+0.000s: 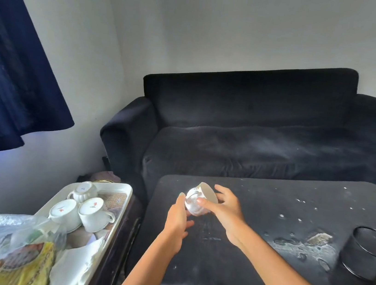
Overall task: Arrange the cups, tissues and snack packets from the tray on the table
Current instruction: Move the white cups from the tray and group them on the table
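A white cup (199, 199) lies tilted on its side above the black table (250, 259), its mouth facing up and right. My right hand (225, 210) grips it from the right, thumb across its side. My left hand (177, 218) touches its base from the left with fingers fairly straight. On the left a cream tray (123, 202) holds three upside-down white cups (87, 208), white tissues (75, 264) and snack packets (20, 261) in yellow and clear wrapping.
A black mesh holder (368, 254) stands at the table's right. The tabletop is scuffed with white flecks near the holder. A dark sofa (256, 132) runs behind the table. A blue curtain (11, 69) hangs at the left.
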Demonstrator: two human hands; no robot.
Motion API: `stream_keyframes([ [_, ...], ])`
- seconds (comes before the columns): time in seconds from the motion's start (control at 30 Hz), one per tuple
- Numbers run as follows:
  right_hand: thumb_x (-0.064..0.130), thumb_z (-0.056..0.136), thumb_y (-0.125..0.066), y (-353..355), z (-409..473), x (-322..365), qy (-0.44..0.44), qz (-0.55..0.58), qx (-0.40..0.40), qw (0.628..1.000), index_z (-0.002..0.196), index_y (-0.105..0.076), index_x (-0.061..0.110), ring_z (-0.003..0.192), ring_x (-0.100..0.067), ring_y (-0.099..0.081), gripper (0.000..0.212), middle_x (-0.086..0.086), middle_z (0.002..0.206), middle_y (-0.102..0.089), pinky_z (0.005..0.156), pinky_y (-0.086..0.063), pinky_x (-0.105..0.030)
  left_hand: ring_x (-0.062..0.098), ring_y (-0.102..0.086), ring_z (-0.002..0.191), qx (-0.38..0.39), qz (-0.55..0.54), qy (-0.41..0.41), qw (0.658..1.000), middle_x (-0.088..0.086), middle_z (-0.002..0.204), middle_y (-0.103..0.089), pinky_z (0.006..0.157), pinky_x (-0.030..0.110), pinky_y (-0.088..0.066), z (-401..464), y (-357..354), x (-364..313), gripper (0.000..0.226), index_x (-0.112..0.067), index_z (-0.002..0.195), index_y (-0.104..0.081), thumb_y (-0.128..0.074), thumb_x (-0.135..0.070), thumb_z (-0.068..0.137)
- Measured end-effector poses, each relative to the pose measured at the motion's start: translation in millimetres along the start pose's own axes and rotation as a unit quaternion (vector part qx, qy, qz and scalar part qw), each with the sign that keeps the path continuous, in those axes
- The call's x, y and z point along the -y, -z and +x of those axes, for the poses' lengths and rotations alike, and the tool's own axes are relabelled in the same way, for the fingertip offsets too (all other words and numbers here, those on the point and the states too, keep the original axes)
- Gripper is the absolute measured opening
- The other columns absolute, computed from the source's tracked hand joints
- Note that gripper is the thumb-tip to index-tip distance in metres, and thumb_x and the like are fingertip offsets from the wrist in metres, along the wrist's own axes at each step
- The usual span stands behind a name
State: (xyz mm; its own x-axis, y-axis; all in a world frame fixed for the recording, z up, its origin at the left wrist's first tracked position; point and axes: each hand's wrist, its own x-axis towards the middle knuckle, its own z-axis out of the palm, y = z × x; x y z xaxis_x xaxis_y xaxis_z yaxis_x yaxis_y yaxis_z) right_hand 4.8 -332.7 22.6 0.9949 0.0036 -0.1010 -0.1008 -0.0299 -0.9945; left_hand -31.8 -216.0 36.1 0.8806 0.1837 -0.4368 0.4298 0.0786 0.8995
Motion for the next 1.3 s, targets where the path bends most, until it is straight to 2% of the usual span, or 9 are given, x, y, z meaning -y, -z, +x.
stream_keyframes([
  [0.07,0.023,0.066,-0.084,-1,-1,-3,0.005,-0.022,-0.032,0.999,0.133,-0.046,0.019,0.099,-0.011,-0.056,0.077,0.005,0.114,-0.058,0.074,-0.044,-0.020,0.014,-0.051,0.113,-0.067,0.056,-0.119,0.989,-0.006,0.130,-0.054,0.097,0.033,-0.037,0,1,4,0.033,-0.025,0.125,-0.051,-0.036,-0.038,0.098],
  [0.13,0.024,0.065,-0.084,-2,0,-6,0.016,-0.054,-0.074,0.996,0.127,-0.050,0.020,0.105,-0.016,-0.056,0.071,0.002,0.121,-0.055,0.084,-0.049,-0.029,0.012,-0.047,0.119,-0.101,0.148,-0.208,0.961,-0.010,0.137,-0.049,0.105,0.035,-0.036,1,4,8,0.035,-0.028,0.130,-0.050,-0.043,-0.030,0.095],
  [0.23,0.032,0.063,-0.084,-4,0,-10,0.026,-0.134,-0.120,0.983,0.122,-0.052,0.022,0.107,-0.019,-0.054,0.068,0.003,0.122,-0.049,0.086,-0.049,-0.035,0.010,-0.050,0.113,-0.094,0.303,-0.259,0.912,-0.016,0.131,-0.054,0.101,0.035,-0.030,2,2,11,0.033,-0.038,0.124,-0.055,-0.046,-0.030,0.093],
  [0.4,0.035,0.068,-0.078,-10,-1,-23,0.029,-0.238,-0.147,0.960,0.128,-0.048,0.024,0.120,-0.023,-0.043,0.069,0.002,0.127,-0.045,0.086,-0.046,-0.034,0.008,-0.049,0.106,-0.054,0.370,-0.238,0.896,-0.015,0.131,-0.056,0.094,0.036,-0.027,5,-5,22,0.040,-0.040,0.131,-0.049,-0.041,-0.026,0.094],
  [0.53,0.032,0.072,-0.074,-12,-1,-40,0.022,-0.261,-0.174,0.949,0.126,-0.050,0.023,0.119,-0.024,-0.044,0.059,0.000,0.127,-0.047,0.079,-0.044,-0.032,0.019,-0.031,0.139,-0.039,0.392,-0.214,0.894,-0.006,0.156,-0.026,0.109,0.046,-0.031,6,-14,40,0.053,-0.034,0.144,-0.034,-0.039,-0.017,0.094],
  [0.67,0.036,0.071,-0.075,-15,-1,-61,0.013,-0.268,-0.192,0.944,0.124,-0.052,0.023,0.117,-0.024,-0.045,0.060,0.000,0.125,-0.049,0.076,-0.041,-0.030,0.021,-0.023,0.145,-0.041,0.361,-0.186,0.913,0.000,0.162,-0.005,0.112,0.038,-0.029,7,-30,63,0.058,-0.026,0.153,-0.012,-0.031,-0.017,0.099],
  [0.8,0.038,0.067,-0.077,-11,4,-85,0.009,-0.283,-0.179,0.942,0.121,-0.053,0.023,0.114,-0.024,-0.046,0.061,0.000,0.120,-0.050,0.077,-0.043,-0.031,0.026,-0.035,0.138,-0.056,0.308,-0.117,0.943,0.003,0.154,-0.031,0.113,0.039,-0.029,13,-41,87,0.063,-0.014,0.152,0.002,-0.031,-0.018,0.098],
  [1.0,0.036,0.061,-0.079,-10,19,-106,0.000,-0.288,-0.173,0.942,0.119,-0.053,0.023,0.112,-0.026,-0.045,0.065,-0.001,0.117,-0.049,0.080,-0.044,-0.034,0.031,-0.046,0.129,0.029,0.360,-0.058,0.930,0.013,0.145,-0.044,0.108,0.037,-0.034,40,-41,96,0.063,-0.005,0.151,0.004,-0.031,-0.018,0.100],
  [1.3,0.036,0.064,-0.081,-19,33,-124,0.032,-0.270,-0.180,0.945,0.124,-0.051,0.016,0.114,-0.028,-0.043,0.070,-0.007,0.118,-0.049,0.080,-0.041,-0.034,0.026,-0.056,0.115,0.027,0.317,-0.073,0.945,0.008,0.132,-0.057,0.085,0.027,-0.039,60,-39,106,0.068,-0.019,0.154,-0.004,-0.038,-0.012,0.095],
])
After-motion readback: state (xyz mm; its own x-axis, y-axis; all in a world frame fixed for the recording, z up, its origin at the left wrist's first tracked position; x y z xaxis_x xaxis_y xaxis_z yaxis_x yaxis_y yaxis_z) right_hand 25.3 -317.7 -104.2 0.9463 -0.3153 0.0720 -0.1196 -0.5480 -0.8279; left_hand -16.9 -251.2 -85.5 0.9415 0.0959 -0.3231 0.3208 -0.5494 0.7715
